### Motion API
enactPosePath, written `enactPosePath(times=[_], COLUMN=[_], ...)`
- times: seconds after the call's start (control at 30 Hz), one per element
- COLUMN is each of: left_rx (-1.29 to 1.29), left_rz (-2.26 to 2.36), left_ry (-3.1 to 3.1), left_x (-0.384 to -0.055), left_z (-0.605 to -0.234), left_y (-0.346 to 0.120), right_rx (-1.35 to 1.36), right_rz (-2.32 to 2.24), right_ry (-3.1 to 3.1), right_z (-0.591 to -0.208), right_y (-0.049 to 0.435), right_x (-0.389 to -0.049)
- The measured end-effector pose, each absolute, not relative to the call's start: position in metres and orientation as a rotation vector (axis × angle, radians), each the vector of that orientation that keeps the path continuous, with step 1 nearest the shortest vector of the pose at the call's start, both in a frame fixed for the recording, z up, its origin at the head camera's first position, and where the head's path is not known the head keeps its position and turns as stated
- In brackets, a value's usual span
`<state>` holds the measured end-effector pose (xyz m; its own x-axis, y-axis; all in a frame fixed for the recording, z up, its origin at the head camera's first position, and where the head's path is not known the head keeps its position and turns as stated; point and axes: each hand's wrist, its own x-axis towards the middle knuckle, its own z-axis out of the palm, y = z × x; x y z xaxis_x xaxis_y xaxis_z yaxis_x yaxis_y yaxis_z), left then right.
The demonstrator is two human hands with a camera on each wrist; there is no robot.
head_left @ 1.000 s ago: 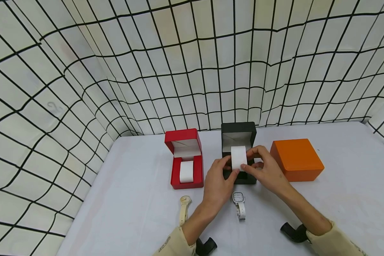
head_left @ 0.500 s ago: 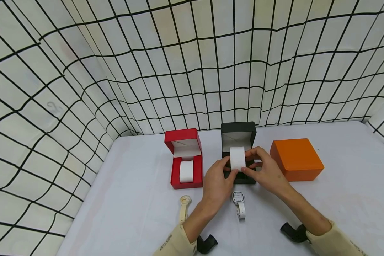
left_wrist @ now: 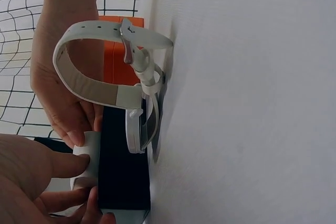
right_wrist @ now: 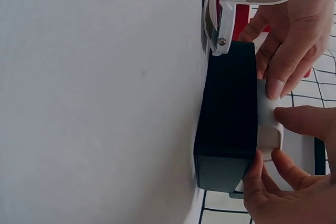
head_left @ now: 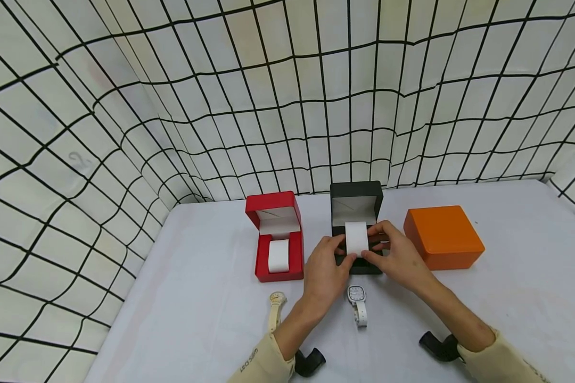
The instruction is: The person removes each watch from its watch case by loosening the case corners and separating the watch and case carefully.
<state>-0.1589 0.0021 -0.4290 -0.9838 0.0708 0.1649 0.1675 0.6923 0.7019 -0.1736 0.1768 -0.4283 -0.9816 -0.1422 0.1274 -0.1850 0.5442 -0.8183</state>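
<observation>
Between my two hands is a white watch cushion (head_left: 356, 238), held at the opened black watch box (head_left: 356, 203). My left hand (head_left: 327, 277) grips the cushion's left side with thumb and fingers. On its right side, my right hand (head_left: 399, 256) does the same. Both wrist views show the lower part of the cushion (right_wrist: 269, 121) down at the box's rim, with thumbs on its front face; how deep it sits is hidden. In front of the box lies a white square-faced watch (head_left: 356, 295). A cream watch (head_left: 277, 300) lies left of it, partly behind my left forearm.
An open red watch box (head_left: 263, 272) with a white cushion (head_left: 279, 256) in it stands at the left. To the right sits a closed orange box (head_left: 445, 231). White cloth covers the table (head_left: 187, 298); a black-gridded white sheet (head_left: 268, 85) rises behind and at the sides.
The white cushion has come down slightly into the black box, and my right hand has lowered a little with it. The boxes and watches lie as before.
</observation>
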Motion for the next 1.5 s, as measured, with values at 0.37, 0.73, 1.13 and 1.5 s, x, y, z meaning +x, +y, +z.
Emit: enactPosePath(times=[0.37, 0.73, 1.13, 1.5], left_rx=[-0.181, -0.225, -0.223, -0.21], left_rz=[-1.195, -1.188, -1.176, -1.157], left_ry=[-2.767, -2.76, -2.769, -2.788], left_x=[-0.161, -0.1652, -0.1641, -0.1659], left_z=[-0.4294, -0.4305, -0.4328, -0.4343], left_y=[0.003, 0.0028, 0.0015, 0.0032], right_rx=[0.296, 0.361, 0.366, 0.363], right_rz=[1.398, 1.413, 1.366, 1.319], right_ry=[-2.738, -2.694, -2.72, -2.735], right_z=[-0.4288, -0.4279, -0.4317, -0.4314], right_y=[0.1753, 0.1759, 0.175, 0.1751], right_x=[-0.1749, -0.175, -0.1747, -0.1742])
